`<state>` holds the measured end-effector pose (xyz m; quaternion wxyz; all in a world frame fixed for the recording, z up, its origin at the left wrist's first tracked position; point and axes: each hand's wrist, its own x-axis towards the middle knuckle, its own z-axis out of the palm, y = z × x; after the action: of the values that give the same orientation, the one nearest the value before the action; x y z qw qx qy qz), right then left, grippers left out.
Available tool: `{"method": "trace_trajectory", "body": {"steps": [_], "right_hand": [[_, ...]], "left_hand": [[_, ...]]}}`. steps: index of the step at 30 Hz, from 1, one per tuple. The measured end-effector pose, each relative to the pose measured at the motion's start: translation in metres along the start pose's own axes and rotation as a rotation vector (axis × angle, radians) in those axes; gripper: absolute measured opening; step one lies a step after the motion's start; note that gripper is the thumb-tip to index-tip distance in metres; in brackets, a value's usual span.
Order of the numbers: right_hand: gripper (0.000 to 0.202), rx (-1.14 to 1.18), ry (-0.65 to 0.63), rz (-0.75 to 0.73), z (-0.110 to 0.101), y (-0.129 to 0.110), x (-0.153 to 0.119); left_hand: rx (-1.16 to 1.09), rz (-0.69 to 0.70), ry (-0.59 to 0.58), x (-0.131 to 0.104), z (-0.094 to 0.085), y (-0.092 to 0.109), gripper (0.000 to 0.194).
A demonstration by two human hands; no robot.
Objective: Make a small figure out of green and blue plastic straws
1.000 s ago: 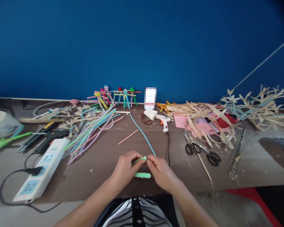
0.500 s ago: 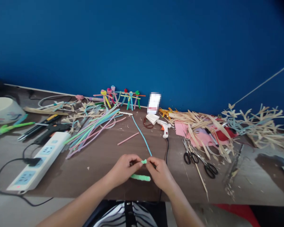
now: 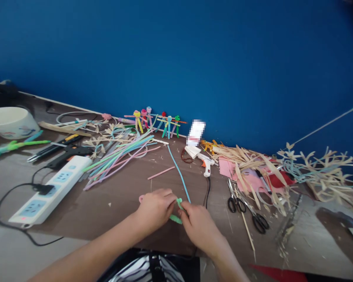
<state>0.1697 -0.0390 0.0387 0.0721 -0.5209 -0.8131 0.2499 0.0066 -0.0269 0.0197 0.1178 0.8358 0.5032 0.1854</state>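
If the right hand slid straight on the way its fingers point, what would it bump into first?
The right hand points up-left across the table, so it would first meet the green pipe cleaner pinched at its fingertips, then almost at once the left hand. Depth is hard to judge.

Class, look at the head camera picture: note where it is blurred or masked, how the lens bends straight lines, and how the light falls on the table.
Head view: a pixelated patch masks the small white item by the wall; the table's back edge tilts and bows; the corners darken; both hands and the green pipe cleaner are slightly soft; light is even, with only soft shadows.
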Motion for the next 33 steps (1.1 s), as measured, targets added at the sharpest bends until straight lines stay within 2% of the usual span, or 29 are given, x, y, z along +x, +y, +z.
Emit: {"method": "trace_trajectory", "body": {"steps": [3,6,9,11,13,16,20,23,27,30,33], "right_hand": [[0.018,-0.023,0.024,-0.02,-0.015,0.005,0.004],[0.01,0.156,0.061,-0.03,-0.023,0.013,0.016],[0.011,0.45,0.013,-0.031,-0.02,0.021,0.027],[0.015,0.567,-0.038,-0.023,-0.013,0.023,0.03],[0.02,0.553,-0.036,-0.013,-0.004,0.02,0.028],[0.022,0.347,0.017,-0.043,0.004,0.009,0.018],[0.014,0.047,0.021,-0.083,-0.002,-0.003,0.008],[0.017,0.006,0.047,-0.077,-0.013,0.0,0.009],[0.017,0.234,0.101,-0.046,-0.017,0.016,0.021],[0.024,0.386,0.081,-0.041,-0.008,0.025,0.026],[0.028,0.287,0.034,-0.053,0.002,0.02,0.02]], "left_hand": [[0.032,0.112,-0.055,0.002,-0.007,-0.001,0.018],[-0.144,0.174,-0.098,0.003,-0.015,-0.002,0.017],[-0.44,0.121,-0.092,0.003,-0.021,-0.003,0.017],[-0.578,0.034,-0.03,0.003,-0.02,-0.004,0.018],[-0.61,-0.051,0.05,0.002,-0.016,-0.005,0.018],[-0.488,-0.098,0.105,0.002,-0.008,-0.008,0.019],[-0.181,-0.04,0.075,0.001,-0.003,-0.009,0.02],[-0.077,0.061,0.005,0.002,-0.006,-0.008,0.02],[-0.272,0.172,-0.055,0.006,-0.013,-0.006,0.019],[-0.463,0.036,-0.008,0.008,-0.014,-0.006,0.019],[-0.451,-0.089,0.058,0.007,-0.008,-0.008,0.019]]}}
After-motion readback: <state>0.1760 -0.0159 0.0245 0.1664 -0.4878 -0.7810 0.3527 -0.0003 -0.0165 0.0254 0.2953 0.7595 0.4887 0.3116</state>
